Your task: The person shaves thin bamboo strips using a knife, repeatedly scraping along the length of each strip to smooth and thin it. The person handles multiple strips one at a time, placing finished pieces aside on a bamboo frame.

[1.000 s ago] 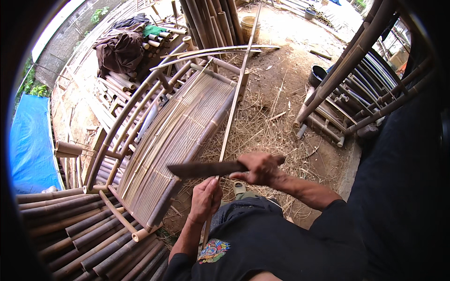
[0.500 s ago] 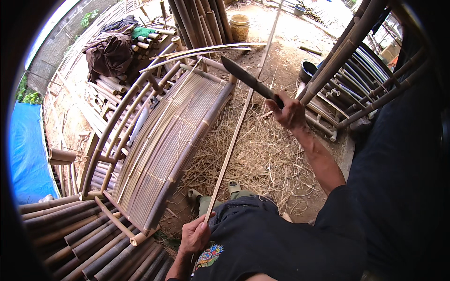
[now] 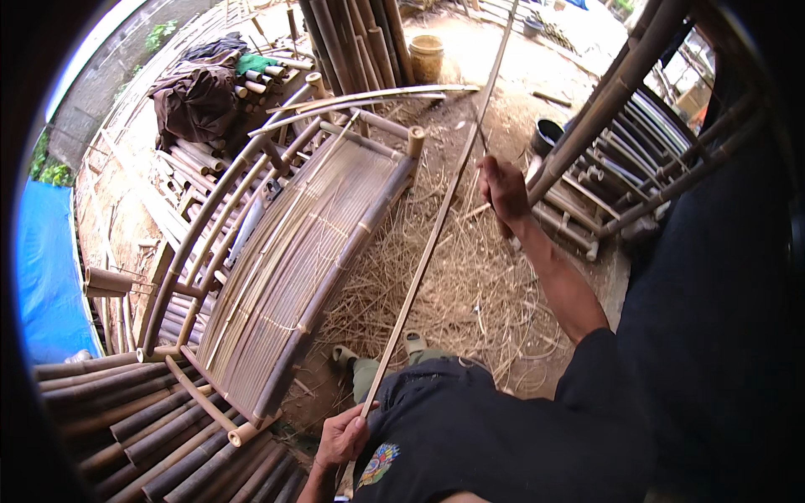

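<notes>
My left hand (image 3: 342, 436), low in the head view, is closed around the near end of a long, thin bamboo strip (image 3: 424, 268). The strip slants away up and to the right, past the top edge. My right hand (image 3: 505, 194) grips a machete, its dark blade (image 3: 481, 141) turned nearly edge-on beside the strip. Whether blade and strip touch, I cannot tell. Left of the strip stands a bamboo bench (image 3: 272, 264) with a slatted seat and a curved rail along one side; loose thin strips lie on it.
Bamboo shavings (image 3: 478, 310) cover the ground ahead of my feet. Bamboo poles (image 3: 168, 427) lie at the lower left. A bamboo frame (image 3: 604, 126) rises at the right, near a dark bucket (image 3: 547, 134). Farther off are a yellowish bucket (image 3: 426, 57) and a blue tarp (image 3: 54, 260).
The machete has turned from broadside to nearly edge-on as my right hand rotated and shifted slightly. My left hand is a little lower, still holding the strip, which has moved slightly right.
</notes>
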Demonstrator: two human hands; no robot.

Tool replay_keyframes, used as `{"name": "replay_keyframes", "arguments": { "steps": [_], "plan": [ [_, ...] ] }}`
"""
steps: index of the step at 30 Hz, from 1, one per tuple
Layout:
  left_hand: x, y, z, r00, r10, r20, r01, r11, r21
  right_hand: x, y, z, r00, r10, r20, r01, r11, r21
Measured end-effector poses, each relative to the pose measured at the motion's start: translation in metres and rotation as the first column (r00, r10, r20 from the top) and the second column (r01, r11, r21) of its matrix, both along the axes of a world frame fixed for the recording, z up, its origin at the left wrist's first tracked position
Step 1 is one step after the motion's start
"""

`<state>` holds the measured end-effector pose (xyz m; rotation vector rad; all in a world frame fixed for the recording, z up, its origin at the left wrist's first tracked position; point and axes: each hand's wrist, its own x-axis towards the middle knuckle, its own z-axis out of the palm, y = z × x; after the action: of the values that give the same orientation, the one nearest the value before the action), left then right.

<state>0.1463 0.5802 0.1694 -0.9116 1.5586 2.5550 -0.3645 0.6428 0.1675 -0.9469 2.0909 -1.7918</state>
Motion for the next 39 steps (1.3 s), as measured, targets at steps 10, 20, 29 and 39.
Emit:
{"name": "replay_keyframes", "arguments": {
  "steps": [10,20,29,39],
  "plan": [
    [-0.079,-0.039,0.019,0.891,-0.449,-0.059,0.393,0.831,-0.394,0.101,-0.027,0.037,0.876,0.162,0.453,-0.051,0.967,-0.248],
    [-0.211,-0.064,0.034,0.968,0.099,-0.233,-0.114,0.992,-0.053,0.125,0.002,0.028,0.581,0.187,-0.792,-0.028,0.977,0.21],
    [-0.15,-0.019,0.031,0.986,0.079,-0.149,-0.102,0.983,-0.153,0.051,0.014,0.029,0.644,0.025,-0.765,0.247,0.939,0.239],
    [-0.063,0.001,0.011,0.997,0.069,-0.032,-0.07,0.996,-0.049,0.006,0.035,0.022,0.809,-0.057,-0.586,0.312,0.885,0.345]
  ]
}}
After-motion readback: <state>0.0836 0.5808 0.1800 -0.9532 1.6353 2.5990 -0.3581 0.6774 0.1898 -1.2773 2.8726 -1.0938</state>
